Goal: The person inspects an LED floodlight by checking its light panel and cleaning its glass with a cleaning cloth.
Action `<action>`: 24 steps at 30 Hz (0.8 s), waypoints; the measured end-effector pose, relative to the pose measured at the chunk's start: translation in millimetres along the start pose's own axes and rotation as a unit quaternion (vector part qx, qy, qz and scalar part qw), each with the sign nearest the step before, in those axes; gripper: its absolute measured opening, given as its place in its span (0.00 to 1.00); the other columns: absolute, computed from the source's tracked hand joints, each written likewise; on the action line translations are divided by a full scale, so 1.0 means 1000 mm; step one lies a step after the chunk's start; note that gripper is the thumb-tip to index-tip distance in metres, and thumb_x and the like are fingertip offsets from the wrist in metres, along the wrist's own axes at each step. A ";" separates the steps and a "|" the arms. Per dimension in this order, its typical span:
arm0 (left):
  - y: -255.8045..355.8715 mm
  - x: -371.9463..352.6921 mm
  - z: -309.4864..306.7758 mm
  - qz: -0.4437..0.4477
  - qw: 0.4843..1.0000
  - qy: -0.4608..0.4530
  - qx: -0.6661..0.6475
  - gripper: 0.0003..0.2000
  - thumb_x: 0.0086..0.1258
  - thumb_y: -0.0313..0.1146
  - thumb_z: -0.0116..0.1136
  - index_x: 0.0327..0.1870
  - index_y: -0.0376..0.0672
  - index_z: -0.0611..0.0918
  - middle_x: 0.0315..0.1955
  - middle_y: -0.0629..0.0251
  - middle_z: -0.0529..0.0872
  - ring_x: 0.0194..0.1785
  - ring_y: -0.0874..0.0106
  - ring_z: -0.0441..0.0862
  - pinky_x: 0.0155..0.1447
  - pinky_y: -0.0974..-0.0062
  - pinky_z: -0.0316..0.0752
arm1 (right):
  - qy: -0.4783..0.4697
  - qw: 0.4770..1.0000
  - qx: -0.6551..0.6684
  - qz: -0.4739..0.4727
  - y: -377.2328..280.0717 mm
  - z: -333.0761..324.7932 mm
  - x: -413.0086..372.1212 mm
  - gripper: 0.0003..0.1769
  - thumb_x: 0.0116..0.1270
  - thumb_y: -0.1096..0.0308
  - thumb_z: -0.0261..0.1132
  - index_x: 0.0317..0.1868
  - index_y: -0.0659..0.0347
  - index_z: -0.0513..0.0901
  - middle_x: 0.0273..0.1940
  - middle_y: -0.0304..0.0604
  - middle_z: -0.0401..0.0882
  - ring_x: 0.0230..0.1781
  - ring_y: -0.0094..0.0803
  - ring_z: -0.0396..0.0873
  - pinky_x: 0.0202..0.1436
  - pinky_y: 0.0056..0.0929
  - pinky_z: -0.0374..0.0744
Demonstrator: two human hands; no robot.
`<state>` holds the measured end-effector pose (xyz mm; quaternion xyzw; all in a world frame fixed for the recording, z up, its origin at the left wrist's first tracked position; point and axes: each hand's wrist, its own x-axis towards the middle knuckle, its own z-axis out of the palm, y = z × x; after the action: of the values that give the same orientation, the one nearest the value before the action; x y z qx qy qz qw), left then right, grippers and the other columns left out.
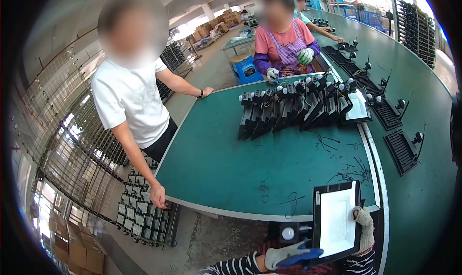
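Note:
A black-framed LED floodlight [337, 220] with a white front is held tilted at the near right edge of the green table. My right hand [364, 229], in a knitted glove with bare fingertips showing, grips its right side. At the lower left corner, my left hand [293, 255] in a white and blue glove holds the frame, its fingers partly hidden. A sensor with a white dome [288, 233] sits left of the floodlight, over my lap. More floodlights [288, 109] lean in a row at the far side of the table.
Black wire scraps [353, 171] lie on the green table [216, 145]. Lamp housings [402, 152] line the conveyor on the right. A person in white [130, 101] leans on the left edge; a gloved co-worker [286, 48] sits opposite. A rack of lamps [142, 215] stands lower left.

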<state>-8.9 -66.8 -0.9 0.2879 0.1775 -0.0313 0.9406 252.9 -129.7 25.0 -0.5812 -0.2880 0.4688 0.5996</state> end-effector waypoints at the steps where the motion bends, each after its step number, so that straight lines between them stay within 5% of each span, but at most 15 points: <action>1: 0.010 -0.006 0.002 0.034 0.997 -0.028 0.068 0.41 0.79 0.45 0.54 0.82 0.41 0.44 0.80 0.48 0.50 0.83 0.61 0.52 0.83 0.63 0.53 | -0.002 1.000 -0.004 0.000 -0.001 -0.001 0.000 0.09 0.70 0.68 0.65 0.45 0.65 0.81 0.35 0.43 0.81 0.34 0.33 0.80 0.34 0.27 0.77; 4: 0.027 -0.024 0.027 0.158 0.984 -0.073 0.024 0.39 0.81 0.48 0.49 0.82 0.41 0.45 0.81 0.47 0.47 0.84 0.61 0.49 0.84 0.63 0.51 | -0.006 1.000 -0.021 0.004 -0.006 -0.003 0.000 0.08 0.72 0.68 0.63 0.45 0.65 0.81 0.35 0.44 0.81 0.34 0.34 0.80 0.35 0.28 0.77; 7: -0.004 0.000 -0.011 0.232 0.959 -0.163 0.012 0.32 0.82 0.52 0.45 0.78 0.41 0.61 0.78 0.50 0.59 0.81 0.60 0.57 0.83 0.62 0.53 | 0.004 0.998 -0.058 -0.006 -0.009 -0.002 0.001 0.08 0.74 0.68 0.61 0.46 0.65 0.82 0.35 0.44 0.81 0.34 0.36 0.80 0.35 0.28 0.77; 9: 0.001 -0.004 -0.006 0.303 0.904 -0.004 0.303 0.31 0.82 0.55 0.42 0.73 0.38 0.72 0.75 0.52 0.68 0.77 0.59 0.65 0.81 0.63 0.55 | 0.027 0.986 -0.150 -0.071 -0.010 0.002 0.002 0.08 0.75 0.68 0.60 0.46 0.64 0.82 0.35 0.45 0.81 0.34 0.37 0.81 0.35 0.29 0.77; 10: 0.014 -0.007 0.003 0.258 0.869 0.077 0.414 0.37 0.81 0.62 0.33 0.72 0.37 0.72 0.72 0.53 0.72 0.76 0.60 0.67 0.81 0.63 0.55 | 0.050 0.954 -0.253 -0.151 -0.012 0.005 0.003 0.08 0.76 0.68 0.59 0.46 0.64 0.82 0.35 0.45 0.81 0.34 0.38 0.81 0.35 0.29 0.77; 11: 0.023 -0.013 0.014 0.218 0.862 0.156 0.431 0.37 0.81 0.63 0.35 0.71 0.35 0.73 0.70 0.54 0.75 0.76 0.61 0.67 0.80 0.64 0.55 | 0.082 0.868 -0.403 -0.277 -0.018 0.009 0.006 0.09 0.76 0.68 0.59 0.46 0.64 0.82 0.35 0.45 0.81 0.34 0.38 0.81 0.35 0.29 0.77; 12: 0.023 -0.014 0.008 0.284 0.846 0.144 0.427 0.32 0.81 0.54 0.40 0.72 0.36 0.71 0.71 0.52 0.73 0.76 0.60 0.67 0.80 0.64 0.56 | 0.139 0.749 -0.526 -0.377 -0.026 0.017 0.013 0.09 0.77 0.68 0.58 0.46 0.64 0.82 0.35 0.45 0.81 0.34 0.39 0.81 0.35 0.29 0.77; 13: 0.024 -0.014 0.002 0.348 0.826 0.131 0.424 0.28 0.81 0.46 0.45 0.74 0.36 0.69 0.72 0.51 0.72 0.76 0.59 0.67 0.79 0.64 0.57 | 0.189 0.691 -0.566 -0.408 -0.037 0.022 0.014 0.10 0.73 0.71 0.61 0.50 0.63 0.83 0.38 0.46 0.83 0.35 0.37 0.83 0.36 0.31 0.79; 15: 0.016 -0.010 -0.013 0.318 0.827 0.217 0.408 0.26 0.81 0.43 0.45 0.73 0.35 0.69 0.70 0.50 0.73 0.75 0.59 0.69 0.77 0.64 0.63 | 0.122 0.735 -0.563 -0.358 -0.055 0.012 0.007 0.15 0.75 0.69 0.62 0.56 0.69 0.81 0.35 0.46 0.84 0.31 0.31 0.84 0.39 0.26 0.81; 16: 0.015 -0.008 -0.013 0.321 0.807 0.265 0.420 0.25 0.82 0.44 0.43 0.71 0.35 0.71 0.68 0.50 0.75 0.73 0.60 0.71 0.76 0.64 0.65 | 0.100 0.888 -0.385 -0.230 -0.057 0.015 0.006 0.17 0.75 0.68 0.62 0.58 0.69 0.80 0.35 0.44 0.84 0.32 0.27 0.83 0.39 0.25 0.80; 17: -0.010 0.006 -0.051 0.438 0.761 0.217 0.427 0.23 0.80 0.31 0.40 0.72 0.32 0.70 0.70 0.51 0.74 0.72 0.62 0.74 0.77 0.68 0.65 | 0.134 0.971 -0.167 -0.109 -0.059 0.019 0.005 0.19 0.75 0.67 0.62 0.61 0.70 0.79 0.36 0.43 0.84 0.32 0.23 0.83 0.38 0.24 0.80; 20: -0.003 0.015 -0.036 0.326 0.849 0.345 0.232 0.23 0.82 0.40 0.46 0.67 0.30 0.75 0.63 0.52 0.80 0.67 0.64 0.77 0.75 0.65 0.68 | 0.146 0.963 -0.174 -0.145 -0.048 0.024 -0.006 0.20 0.73 0.70 0.64 0.61 0.70 0.79 0.41 0.47 0.87 0.37 0.25 0.85 0.46 0.24 0.82; 24: -0.011 0.011 -0.041 0.317 0.854 0.348 0.222 0.22 0.81 0.36 0.44 0.67 0.30 0.76 0.65 0.54 0.80 0.68 0.63 0.77 0.76 0.68 0.67 | 0.139 0.956 -0.249 -0.074 -0.044 0.027 -0.024 0.23 0.70 0.66 0.67 0.62 0.67 0.80 0.48 0.54 0.87 0.49 0.35 0.87 0.56 0.32 0.82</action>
<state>-12.8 -52.4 -42.2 0.5214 0.3805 0.3327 0.6875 228.9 -134.9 76.6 -0.7486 -0.3516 0.2510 0.5030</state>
